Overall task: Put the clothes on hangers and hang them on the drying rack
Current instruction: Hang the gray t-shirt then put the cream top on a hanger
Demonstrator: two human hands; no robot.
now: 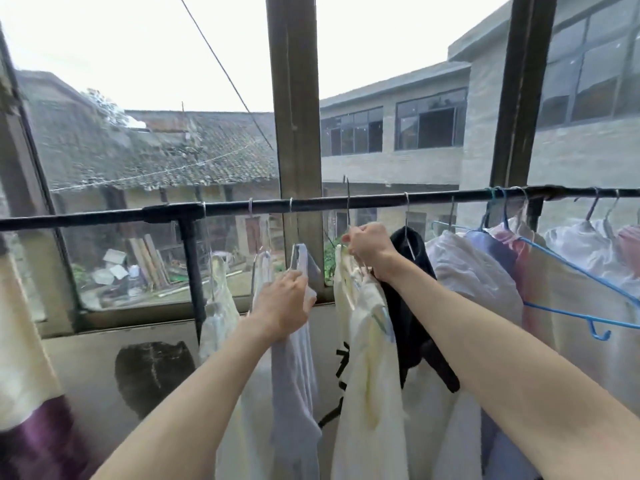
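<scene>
Our right hand (367, 245) gripped a cream shirt (367, 341) on its wire hanger (347, 202), hook above the rail (311, 203). Left hand (284, 306) clutched a pale garment (294, 375). Black print on the shirt was unreadable.

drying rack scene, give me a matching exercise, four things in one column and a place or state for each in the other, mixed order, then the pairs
Things:
1. black garment
2. blue hanger
3. cream garment
4. pale lavender garment

Places or states:
A. held at its top by the right hand
B. touched by the left hand
C. hangs just right of the right hand
D. dangles tilted, far right

Pairs: 1-C, 2-D, 3-A, 4-B
</scene>
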